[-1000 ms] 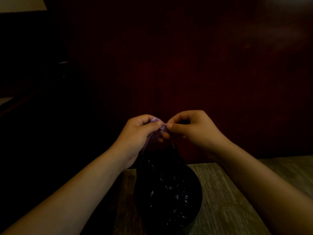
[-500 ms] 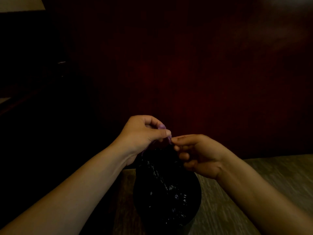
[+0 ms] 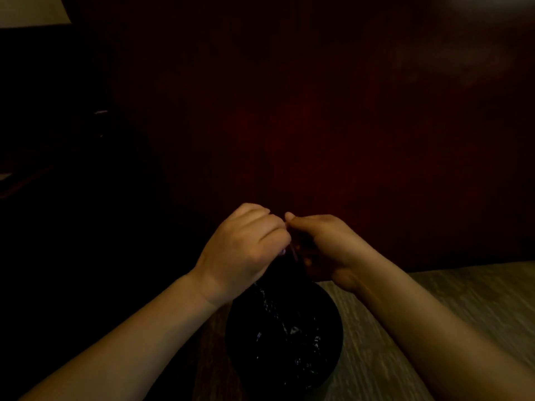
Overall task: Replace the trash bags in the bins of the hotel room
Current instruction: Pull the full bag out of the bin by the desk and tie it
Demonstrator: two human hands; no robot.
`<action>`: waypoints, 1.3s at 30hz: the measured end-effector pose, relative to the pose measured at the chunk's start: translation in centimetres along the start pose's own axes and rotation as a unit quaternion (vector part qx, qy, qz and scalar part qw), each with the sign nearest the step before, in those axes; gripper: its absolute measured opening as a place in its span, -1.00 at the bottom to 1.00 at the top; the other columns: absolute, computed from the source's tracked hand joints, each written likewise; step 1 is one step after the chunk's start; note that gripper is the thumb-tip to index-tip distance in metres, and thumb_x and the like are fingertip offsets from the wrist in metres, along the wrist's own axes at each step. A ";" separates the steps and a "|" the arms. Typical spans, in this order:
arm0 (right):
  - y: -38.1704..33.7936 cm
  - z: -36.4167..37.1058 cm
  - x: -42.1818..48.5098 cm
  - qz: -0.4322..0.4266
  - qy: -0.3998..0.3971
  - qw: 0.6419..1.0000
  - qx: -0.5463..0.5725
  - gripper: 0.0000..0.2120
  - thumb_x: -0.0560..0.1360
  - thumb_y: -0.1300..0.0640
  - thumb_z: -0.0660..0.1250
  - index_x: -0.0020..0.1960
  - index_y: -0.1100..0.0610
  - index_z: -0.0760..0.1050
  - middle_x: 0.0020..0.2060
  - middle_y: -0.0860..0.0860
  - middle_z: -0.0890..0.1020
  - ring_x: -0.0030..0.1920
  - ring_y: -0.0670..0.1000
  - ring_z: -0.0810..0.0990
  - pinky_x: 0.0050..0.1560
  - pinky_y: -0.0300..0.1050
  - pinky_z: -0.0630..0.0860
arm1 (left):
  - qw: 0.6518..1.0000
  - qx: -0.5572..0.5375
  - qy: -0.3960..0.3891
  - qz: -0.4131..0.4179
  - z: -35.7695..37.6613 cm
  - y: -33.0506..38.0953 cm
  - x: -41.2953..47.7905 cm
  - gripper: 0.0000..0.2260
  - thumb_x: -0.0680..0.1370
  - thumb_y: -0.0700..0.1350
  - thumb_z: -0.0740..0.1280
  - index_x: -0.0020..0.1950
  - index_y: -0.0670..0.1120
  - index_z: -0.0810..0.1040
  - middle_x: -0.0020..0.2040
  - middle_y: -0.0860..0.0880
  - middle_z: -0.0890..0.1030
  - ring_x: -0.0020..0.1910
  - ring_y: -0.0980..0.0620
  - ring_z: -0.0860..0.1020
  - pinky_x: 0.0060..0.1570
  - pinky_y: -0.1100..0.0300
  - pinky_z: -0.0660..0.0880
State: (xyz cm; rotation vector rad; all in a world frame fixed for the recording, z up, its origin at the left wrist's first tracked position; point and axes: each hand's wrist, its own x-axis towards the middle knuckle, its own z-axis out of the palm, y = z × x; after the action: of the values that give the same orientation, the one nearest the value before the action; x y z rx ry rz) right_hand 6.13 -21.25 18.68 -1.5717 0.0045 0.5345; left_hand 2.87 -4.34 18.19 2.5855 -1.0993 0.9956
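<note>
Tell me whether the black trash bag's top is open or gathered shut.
Gathered shut: the left hand and right hand hold the black trash bag by its top, bunched into a narrow neck.
</note>
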 end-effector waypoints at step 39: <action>8.9 -5.8 1.7 0.009 0.220 0.962 0.159 -0.86 0.62 0.16 0.27 -0.03 0.21 0.53 -0.25 0.08 0.51 -0.29 0.00 0.48 -0.23 -0.07 0.49 | 0.565 -0.355 0.208 -0.715 3.4 2.1 -8.8 -0.94 0.51 -0.22 0.45 -0.15 -0.18 0.63 -0.13 -0.14 0.67 -0.07 -0.07 0.65 -0.20 0.17 0.55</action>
State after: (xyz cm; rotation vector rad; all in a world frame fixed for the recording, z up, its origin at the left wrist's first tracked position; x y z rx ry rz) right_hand 6.66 -26.98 9.61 -1.3441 0.4235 0.1767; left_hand -1.30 -2.00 9.80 1.4747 0.6979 0.4070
